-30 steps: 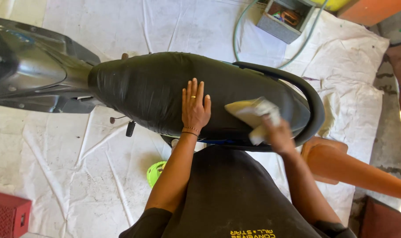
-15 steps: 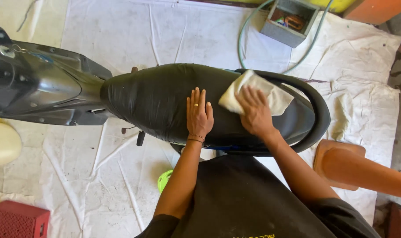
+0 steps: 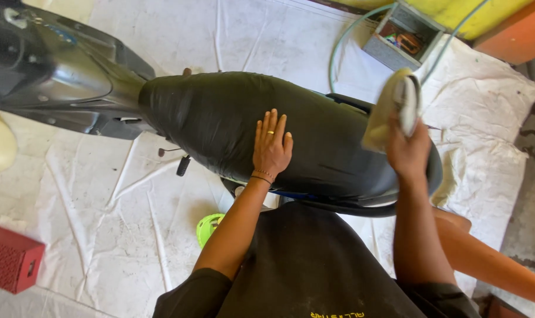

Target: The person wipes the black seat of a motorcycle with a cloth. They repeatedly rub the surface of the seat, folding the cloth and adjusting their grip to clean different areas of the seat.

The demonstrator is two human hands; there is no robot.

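A white tarp [image 3: 132, 194] covers the floor. On it stand a scooter [image 3: 73, 76], a red crate [image 3: 8, 262] at its near-left edge, and a grey box [image 3: 400, 38] at its far edge.

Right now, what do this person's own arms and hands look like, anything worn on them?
Both forearms are bare; short dark sleeves end near the shoulders, part of a dark top. The left hand wears a thin ring on one finger and a slim dark band at the wrist. The right hand shows no ring or band that I can make out. No gloves on either.
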